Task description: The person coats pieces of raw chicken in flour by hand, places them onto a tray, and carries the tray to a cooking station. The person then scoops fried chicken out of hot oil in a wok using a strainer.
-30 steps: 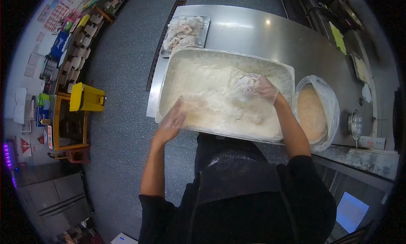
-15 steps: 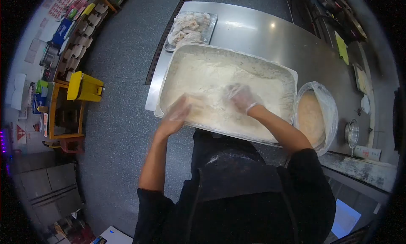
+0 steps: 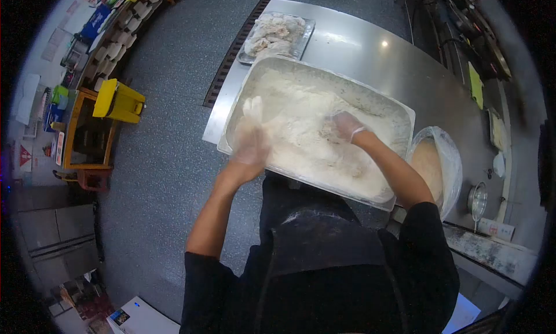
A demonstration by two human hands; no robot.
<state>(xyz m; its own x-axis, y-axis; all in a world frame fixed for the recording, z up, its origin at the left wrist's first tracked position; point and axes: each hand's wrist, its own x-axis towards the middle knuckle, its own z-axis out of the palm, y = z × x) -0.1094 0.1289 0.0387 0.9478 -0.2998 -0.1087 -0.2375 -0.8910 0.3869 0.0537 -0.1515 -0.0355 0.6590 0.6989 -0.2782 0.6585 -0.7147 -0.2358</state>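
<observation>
A steel table (image 3: pixel 370 50) stands on a speckled grey floor (image 3: pixel 162 131). At its near edge sits a tub (image 3: pixel 376 102) of white powder (image 3: pixel 304 146), long axis slanting from far left to near right. The left hand (image 3: pixel 251 144) blurs over its left end; the right hand (image 3: pixel 347 126) dips into the powder; I cannot tell either grip.

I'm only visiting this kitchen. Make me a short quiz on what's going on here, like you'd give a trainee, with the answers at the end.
1. True or false: the yellow bin is to the left of the metal table.
2. Which of the person's hands is nearer the plastic-lined container?
3. Multiple choice: what lies in the large tub?
A) Clear water
B) Pale powder
C) Green leaves

Key:
1. True.
2. The right hand.
3. B.
</observation>
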